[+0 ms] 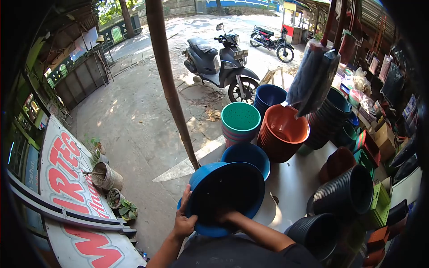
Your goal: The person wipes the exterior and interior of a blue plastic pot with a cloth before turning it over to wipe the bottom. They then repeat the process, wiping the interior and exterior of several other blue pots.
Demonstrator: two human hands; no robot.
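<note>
While holding a blue tub (227, 191) tilted before the dark shirt (241, 255), just beside a standing blue bucket (250, 154), clasps the tub's left rim with the left hand (183, 220) and reaches inside with the right hand (229, 217), too shadowed to tell whether clenched, released or grasping

Single wide-angle view from a camera worn on the person's head, facing forward and steeply down. Dark curved edges frame it and straight lines bow. A blue tub (225, 190) sits closest, low centre, just ahead of the wearer's dark shirt (237, 255); a scooter (208, 59) stands farther off, near the top.
</note>
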